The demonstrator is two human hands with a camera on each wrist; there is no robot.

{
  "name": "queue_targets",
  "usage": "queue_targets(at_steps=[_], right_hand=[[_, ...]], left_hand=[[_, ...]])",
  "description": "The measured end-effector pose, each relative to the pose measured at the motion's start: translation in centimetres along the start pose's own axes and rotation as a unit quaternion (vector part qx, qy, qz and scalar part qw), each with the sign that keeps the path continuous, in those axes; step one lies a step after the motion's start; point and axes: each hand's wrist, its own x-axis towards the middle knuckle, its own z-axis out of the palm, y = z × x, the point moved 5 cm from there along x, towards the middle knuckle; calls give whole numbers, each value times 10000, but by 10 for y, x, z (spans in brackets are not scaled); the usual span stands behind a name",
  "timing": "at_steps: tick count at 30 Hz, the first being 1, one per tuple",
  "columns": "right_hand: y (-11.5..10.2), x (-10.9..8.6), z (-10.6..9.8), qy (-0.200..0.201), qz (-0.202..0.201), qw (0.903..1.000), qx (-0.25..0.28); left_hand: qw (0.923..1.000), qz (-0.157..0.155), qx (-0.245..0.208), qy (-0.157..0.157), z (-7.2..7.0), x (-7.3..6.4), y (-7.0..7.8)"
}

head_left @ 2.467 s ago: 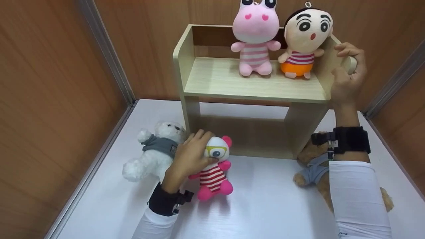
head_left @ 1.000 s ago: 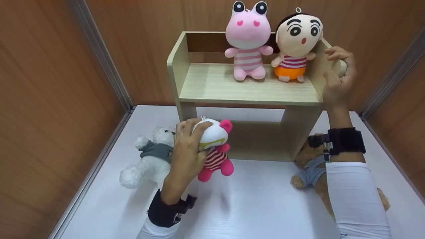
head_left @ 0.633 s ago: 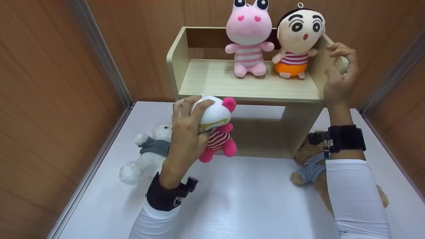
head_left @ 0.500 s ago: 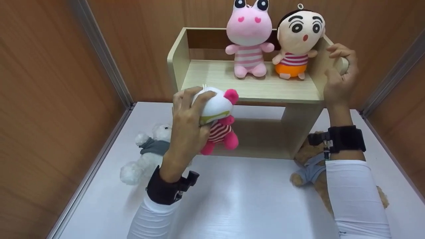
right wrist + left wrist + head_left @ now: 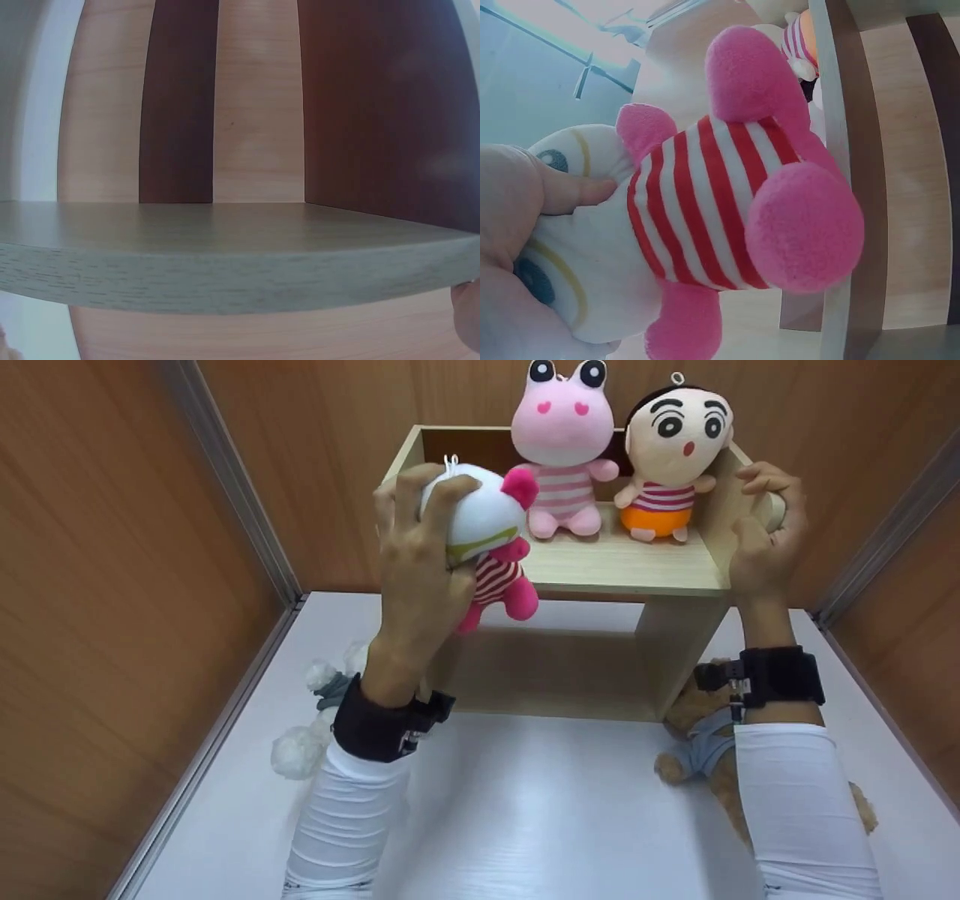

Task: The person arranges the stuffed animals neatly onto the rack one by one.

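In the head view my left hand (image 5: 420,555) grips a plush bear (image 5: 484,514) by its white head. The bear has pink ears, limbs and a red-and-white striped body. It hangs feet down in front of the upper board of a small wooden shelf (image 5: 622,562); in the left wrist view its pink feet overlap the board's edge. My right hand (image 5: 772,532) holds the shelf's right side panel, fingers curled over its front edge. On the upper board sit a pink plush with bulging eyes (image 5: 562,427) and a boy doll (image 5: 667,450) in orange shorts.
A white teddy bear (image 5: 296,751) lies on the white table (image 5: 525,810) at the left, partly behind my left forearm. A brown teddy bear (image 5: 709,750) in blue lies at the right, partly under my right sleeve. Wooden walls (image 5: 150,510) close in the sides and back.
My left hand has lifted the plush bear from beside the white teddy up to the upper board's height, tipping its head forward. The right hand keeps its hold on the panel.
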Motion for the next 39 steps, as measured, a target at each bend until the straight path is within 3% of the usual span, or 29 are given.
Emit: queue_targets(at_steps=[6,14,18,23,29,39], right_hand=[[1,0,1,-36,-28,10000,21],[2,-1,-1,-35,-137,9999,-18],[0,-1,-1,-43,-220,9997,32],[-1,-1,1,2,-233,9997,125],[-1,-1,1,-60,-357,9992,140],[2,0,1,74,10,9997,234]], left_hand=[[9994,145,304,64,5,19,-1],[9951,97,987,27,16,38,-5],[9946,132,1029,55,23,48,-8],[9933,94,1152,-79,32,56,-13],[9889,-250,1390,-452,41,63,-22],[9875,-365,1384,-665,64,85,-38]])
